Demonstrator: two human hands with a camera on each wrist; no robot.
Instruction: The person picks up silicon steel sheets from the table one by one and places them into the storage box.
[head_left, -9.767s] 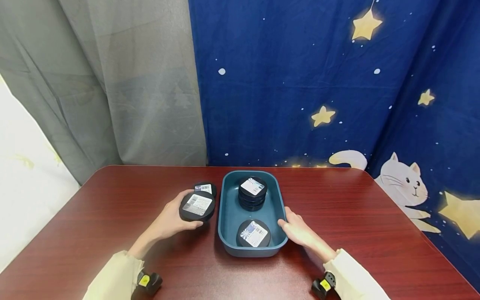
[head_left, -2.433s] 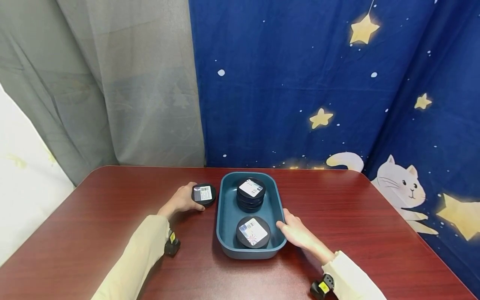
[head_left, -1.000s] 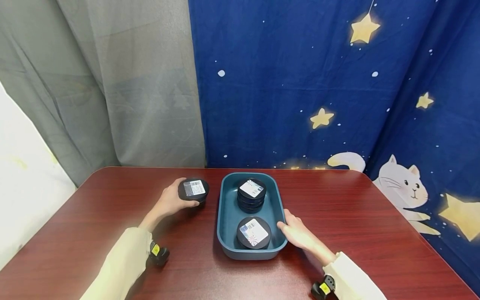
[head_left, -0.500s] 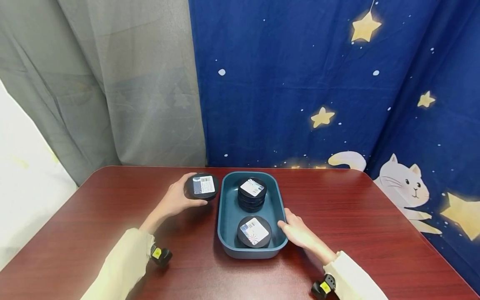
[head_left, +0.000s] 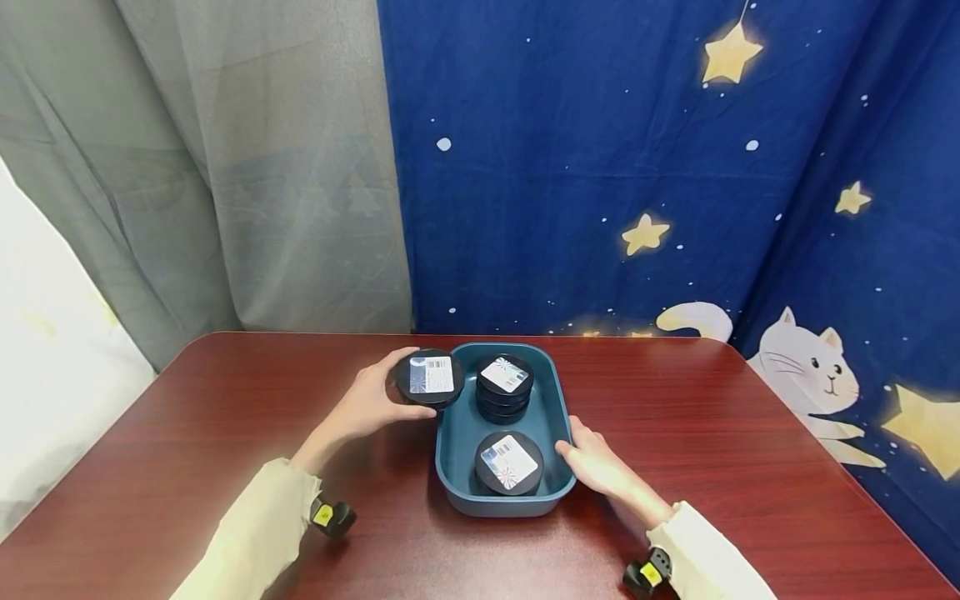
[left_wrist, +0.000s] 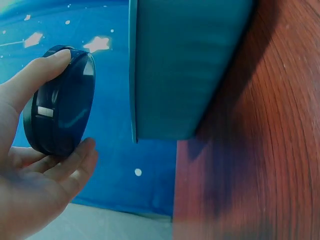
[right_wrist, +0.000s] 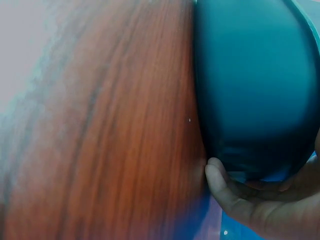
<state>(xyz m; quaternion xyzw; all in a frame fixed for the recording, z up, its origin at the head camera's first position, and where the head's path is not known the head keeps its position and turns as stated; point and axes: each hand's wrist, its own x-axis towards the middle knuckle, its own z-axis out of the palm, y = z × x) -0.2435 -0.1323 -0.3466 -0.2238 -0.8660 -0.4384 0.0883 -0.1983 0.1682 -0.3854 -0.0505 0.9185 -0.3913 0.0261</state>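
My left hand [head_left: 375, 396] grips a black round tub [head_left: 431, 377] with a white barcode label, thumb on one side and fingers on the other. It is raised and, in the head view, overlaps the left rim of a blue bin [head_left: 447, 467]. The left wrist view shows the tub [left_wrist: 60, 105] apart from the bin's outer wall [left_wrist: 185, 70]. My right hand [head_left: 596, 462] holds the bin's right wall, its thumb over the rim. Inside, a stack of black tubs [head_left: 504, 387] stands at the back. Another labelled tub [head_left: 508, 463] tops the front; what lies beneath is hidden.
The bin stands on a reddish-brown wooden table [head_left: 712, 417]. Behind the table's far edge hang a grey curtain [head_left: 315, 208] and a blue curtain [head_left: 562, 167] with stars. Each wrist wears a small black camera [head_left: 333, 518].
The tub my left hand held earliest now appears atop the front one. That hand then lifted another tub off the table and brought it right, to the bin's rim. My right hand stayed put.
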